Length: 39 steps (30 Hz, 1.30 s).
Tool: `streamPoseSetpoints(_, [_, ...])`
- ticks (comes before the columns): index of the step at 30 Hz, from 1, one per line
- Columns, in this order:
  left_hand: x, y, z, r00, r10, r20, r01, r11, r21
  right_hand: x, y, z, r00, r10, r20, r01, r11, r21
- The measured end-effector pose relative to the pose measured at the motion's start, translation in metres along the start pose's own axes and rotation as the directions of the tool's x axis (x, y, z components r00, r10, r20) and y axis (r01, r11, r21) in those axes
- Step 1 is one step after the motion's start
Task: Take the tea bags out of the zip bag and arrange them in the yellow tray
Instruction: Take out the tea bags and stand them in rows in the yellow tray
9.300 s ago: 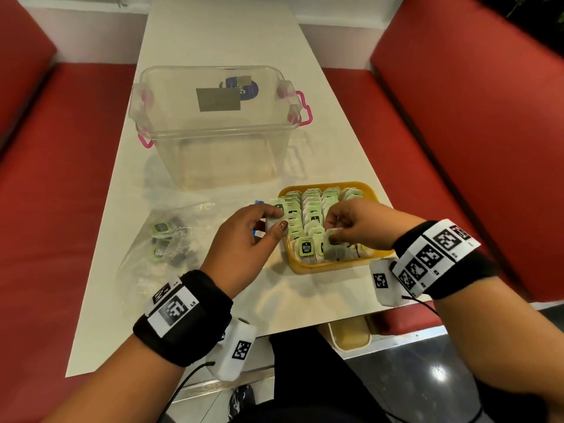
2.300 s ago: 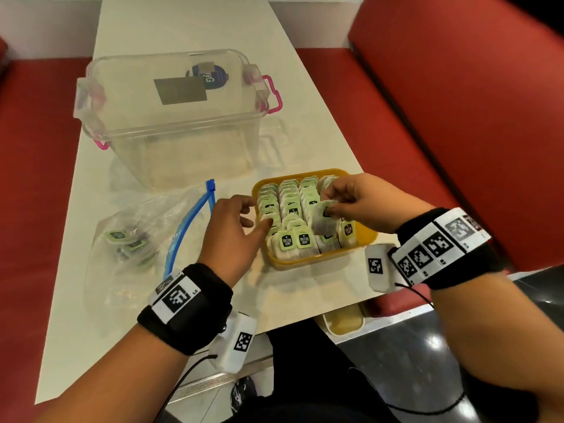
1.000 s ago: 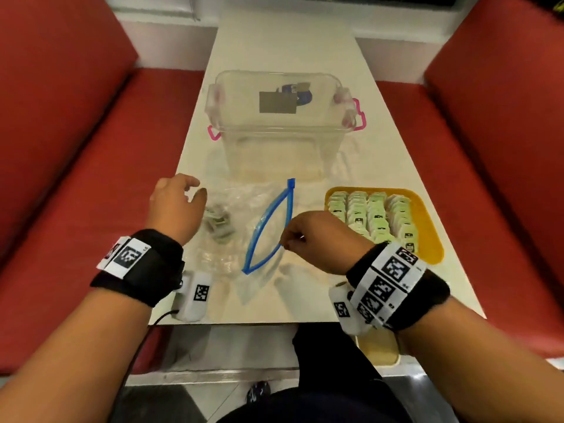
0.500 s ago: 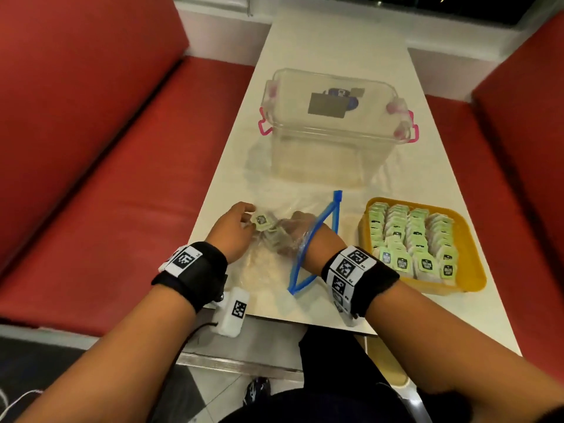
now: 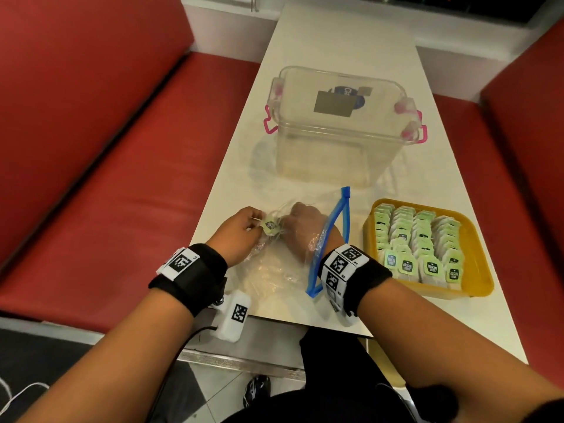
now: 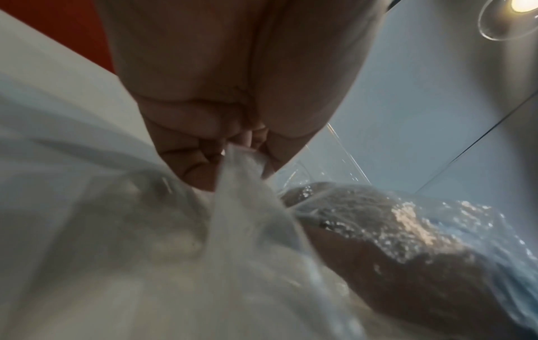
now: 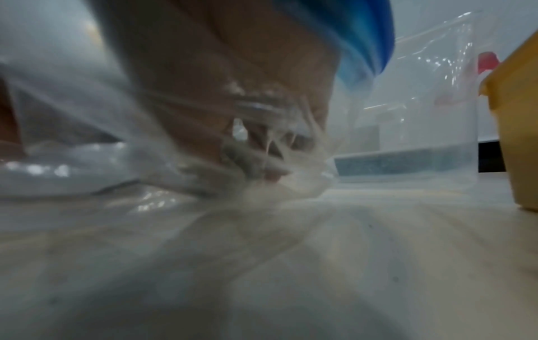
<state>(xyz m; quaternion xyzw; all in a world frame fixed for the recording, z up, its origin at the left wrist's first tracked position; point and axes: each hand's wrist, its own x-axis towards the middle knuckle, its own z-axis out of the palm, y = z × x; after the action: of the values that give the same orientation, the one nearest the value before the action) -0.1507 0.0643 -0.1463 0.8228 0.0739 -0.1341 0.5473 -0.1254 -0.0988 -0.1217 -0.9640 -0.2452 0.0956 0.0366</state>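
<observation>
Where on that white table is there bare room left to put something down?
Bare tabletop lies beyond the clear plastic box, and a strip runs along the near edge in front of the yellow tray. The tray itself is nearly full of tea bags. Left of it the zip bag and both hands crowd the table.

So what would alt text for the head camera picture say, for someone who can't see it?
A person's right hand reaches inside a clear zip bag while the left hand pinches its far end. Beside it on the white table, a yellow tray holds rows of tea bags.
</observation>
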Motion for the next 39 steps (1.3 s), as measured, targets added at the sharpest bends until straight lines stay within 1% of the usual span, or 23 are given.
streamPoseSetpoints(1, [-0.001,0.000,0.000,1.000,-0.007,-0.005,0.007,1.000,-0.011,-0.001,0.002,0.000,1.000,-0.016,-0.017,0.016,1.000,-0.015])
streamPoseSetpoints(5, [-0.002,0.002,-0.004,0.996,-0.038,-0.081,0.032,0.996,-0.078,-0.005,0.004,-0.010,0.999,0.028,-0.026,-0.026,0.997,0.074])
streamPoseSetpoints(6, [-0.002,0.003,-0.005,0.994,-0.047,-0.102,0.037,0.995,-0.098,-0.007,0.004,-0.014,0.999,0.045,0.015,-0.046,0.995,0.087])
streamPoseSetpoints(8, [-0.001,0.003,-0.007,0.988,-0.062,-0.142,0.043,0.990,-0.134,-0.013,0.003,-0.022,0.989,0.084,0.118,-0.104,0.980,0.171])
streamPoseSetpoints(10, [0.000,0.001,-0.010,0.979,-0.061,-0.192,0.032,0.988,-0.151,-0.025,0.004,-0.029,0.980,0.113,0.162,-0.154,0.952,0.265])
streamPoseSetpoints(12, [0.001,-0.001,-0.012,0.968,-0.053,-0.245,0.013,0.987,-0.161,-0.036,0.007,-0.034,0.982,0.142,0.122,-0.177,0.919,0.352])
streamPoseSetpoints(13, [0.002,0.000,-0.013,0.961,-0.056,-0.272,0.007,0.984,-0.176,-0.042,0.008,-0.038,0.980,0.165,0.109,-0.196,0.886,0.419])
streamPoseSetpoints(15, [0.003,0.001,-0.016,0.941,-0.078,-0.330,0.006,0.977,-0.213,-0.050,0.012,-0.046,0.981,0.189,0.052,-0.189,0.840,0.509])
streamPoseSetpoints(18, [0.005,-0.001,-0.022,0.911,-0.086,-0.404,-0.001,0.978,-0.210,-0.062,0.025,-0.054,0.973,0.230,0.005,-0.197,0.821,0.535])
streamPoseSetpoints(22, [0.006,-0.004,-0.025,0.900,-0.068,-0.432,-0.001,0.988,-0.157,-0.078,0.044,-0.063,0.947,0.322,0.018,-0.277,0.783,0.557])
streamPoseSetpoints(23, [0.006,-0.003,-0.025,0.896,-0.060,-0.439,0.006,0.992,-0.123,-0.082,0.048,-0.065,0.940,0.340,0.031,-0.295,0.762,0.576])
streamPoseSetpoints(24, [0.006,-0.003,-0.025,0.891,-0.039,-0.451,0.020,0.999,-0.048,-0.086,0.051,-0.067,0.935,0.353,0.039,-0.304,0.736,0.605])
streamPoseSetpoints(26, [0.004,-0.002,-0.025,0.882,0.037,-0.470,0.056,0.982,0.183,-0.094,0.057,-0.072,0.930,0.364,0.048,-0.303,0.685,0.662])
streamPoseSetpoints(28, [0.000,0.008,-0.024,0.856,0.156,-0.493,0.045,0.928,0.371,-0.101,0.060,-0.078,0.931,0.361,0.056,-0.288,0.629,0.722])
streamPoseSetpoints(29, [-0.003,0.016,-0.024,0.836,0.240,-0.493,-0.002,0.901,0.434,-0.103,0.061,-0.080,0.933,0.355,0.060,-0.277,0.604,0.747])
streamPoseSetpoints(31, [-0.009,0.039,-0.019,0.792,0.428,-0.436,-0.177,0.844,0.507,-0.107,0.061,-0.084,0.942,0.332,0.052,-0.244,0.568,0.786])
streamPoseSetpoints(32, [-0.012,0.052,-0.016,0.779,0.499,-0.379,-0.287,0.822,0.492,-0.108,0.061,-0.085,0.946,0.321,0.045,-0.225,0.551,0.804])
streamPoseSetpoints(33, [-0.016,0.064,-0.011,0.784,0.538,-0.310,-0.385,0.813,0.438,-0.109,0.060,-0.087,0.948,0.315,0.038,-0.210,0.533,0.820])
streamPoseSetpoints(34, [-0.019,0.076,-0.005,0.809,0.541,-0.232,-0.448,0.821,0.353,-0.110,0.060,-0.088,0.949,0.312,0.034,-0.199,0.515,0.834])
streamPoseSetpoints(36, [-0.023,0.092,0.008,0.867,0.494,-0.058,-0.479,0.861,0.171,-0.111,0.058,-0.089,0.954,0.298,0.031,-0.181,0.488,0.854])
streamPoseSetpoints(38, [-0.023,0.099,0.021,0.888,0.453,0.083,-0.457,0.889,0.033,-0.112,0.058,-0.089,0.960,0.280,0.025,-0.160,0.469,0.869])
streamPoseSetpoints(39, [-0.022,0.100,0.026,0.891,0.436,0.129,-0.437,0.899,-0.022,-0.112,0.059,-0.089,0.962,0.272,0.021,-0.151,0.467,0.871])
